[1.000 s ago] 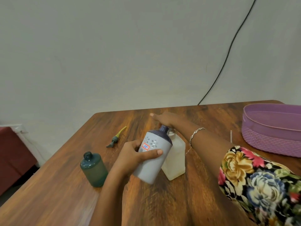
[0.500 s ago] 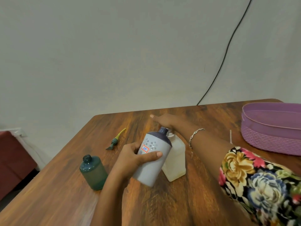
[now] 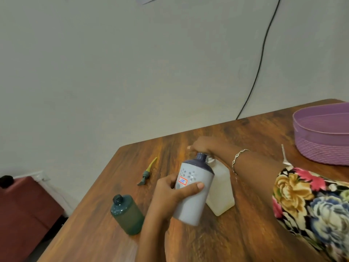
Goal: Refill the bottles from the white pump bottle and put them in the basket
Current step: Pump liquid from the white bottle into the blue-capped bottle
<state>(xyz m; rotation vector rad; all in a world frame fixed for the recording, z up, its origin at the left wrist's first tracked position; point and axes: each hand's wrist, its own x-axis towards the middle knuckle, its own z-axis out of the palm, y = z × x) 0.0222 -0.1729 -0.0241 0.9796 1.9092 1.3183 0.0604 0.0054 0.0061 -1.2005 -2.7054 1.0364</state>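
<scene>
**Grey bottle held at the pump, tilted under the spout**

Little has moved since the earlier frames: both hands keep their places, the grey bottle is tipped a touch further to the right, and the camera view has rolled so the table now slopes.

Left hand [image 3: 170, 193] clasps the grey bottle [image 3: 192, 193] round its middle, thumb laid across the front just below a small red-edged sticker. Bottle leans right, base low and nearest the viewer; whether the base rests on the table [image 3: 245, 233] I cannot tell. Its dark blue neck is uncapped and sits right at the head of the white pump bottle [image 3: 220, 190].

Right hand [image 3: 201, 146] lies palm-down over the pump head, fingers curled over it; the pump top itself is hidden beneath the hand, so the exact hold is unclear. A silver bracelet [image 3: 238, 159] circles that wrist, and a flowered sleeve [image 3: 311, 201] covers the upper arm.

White pump bottle stands upright on the table, touching the grey bottle's right side.

Green bottle [image 3: 127, 215] stands open-mouthed to the left, apart from the hands. Its green-and-yellow pump top [image 3: 147, 173] lies flat on the wood further back.

Purple basket [image 3: 321, 146] sits at the right edge, well apart from the bottles. A black cable [image 3: 258, 63] runs down the wall behind.
</scene>
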